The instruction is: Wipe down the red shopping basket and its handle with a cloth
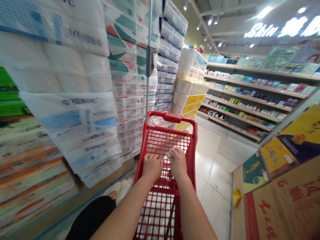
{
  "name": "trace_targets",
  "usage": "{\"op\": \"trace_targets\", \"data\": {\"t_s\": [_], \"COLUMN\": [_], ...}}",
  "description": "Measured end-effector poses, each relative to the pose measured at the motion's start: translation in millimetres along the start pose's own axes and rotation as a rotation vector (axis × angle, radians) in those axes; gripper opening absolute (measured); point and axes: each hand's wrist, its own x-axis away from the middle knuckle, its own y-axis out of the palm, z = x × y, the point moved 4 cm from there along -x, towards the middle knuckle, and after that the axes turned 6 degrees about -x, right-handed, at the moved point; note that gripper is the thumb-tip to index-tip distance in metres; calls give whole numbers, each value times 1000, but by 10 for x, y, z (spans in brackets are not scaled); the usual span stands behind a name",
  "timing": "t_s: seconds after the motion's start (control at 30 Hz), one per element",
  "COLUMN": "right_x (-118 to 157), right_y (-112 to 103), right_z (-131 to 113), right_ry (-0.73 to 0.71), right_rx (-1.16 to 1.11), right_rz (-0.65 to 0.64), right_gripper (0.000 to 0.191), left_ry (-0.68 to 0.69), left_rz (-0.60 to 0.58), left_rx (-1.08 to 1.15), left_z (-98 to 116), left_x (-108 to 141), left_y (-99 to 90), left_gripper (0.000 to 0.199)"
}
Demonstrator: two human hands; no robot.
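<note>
1. L hand [153,166]: fingers curled fwd, palm down, over the near part of the cart. Can't tell if they're closed on a bar or just resting; grip underside hidden.
2. R hand [178,161]: fingers bent, pinching a small pale item [170,154] at thumb side, i.e. on the side facing L hand. Can't ID item, mostly covered by fingers.
3. Hands side by side, approx level, small gap btwn them.
4. Red cart [172,118]: directly under + ahead of both hands; far rim beyond fingertips, mesh below.
5. Metal pole [148,90]: upright, fwd-left of L hand, dark fitting partway up.
6. Left of grip: stacked white tissue packs [72,130]; fwd-left, green/white packs [130,80].
7. Fwd of grip, slightly right: white/yellow packs [191,83], stacked.
8. Fwd-right, well apart: stocked shelves [250,85], lit sign above [262,30].
9. Right of R hand: tiled floor [212,170], then red-printed carton [285,200] w/ yellow box on top [277,151].
</note>
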Motion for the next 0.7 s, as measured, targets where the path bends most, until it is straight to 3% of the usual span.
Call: {"op": "trace_targets", "data": {"t_s": [0.2,0.47,0.63,0.7], "right_x": [23,10,-12,-12], "right_y": [24,72,-37,-32], "right_z": [10,-29,56,61], "right_ry": [-18,-47,59,78], "right_rx": [58,-87,-34,-39], "right_rz": [-64,-122,55,42], "right_gripper": [39,37,32,31], "left_ry": [0,-2,-1,-1], "left_rz": [-7,-6,4,1], "left_rx": [3,1,3,5], "left_z": [1,0,2,1], "left_x": [-4,1,3,3], "left_y": [-2,5,-2,-4], "left_gripper": [39,35,38,38]}}
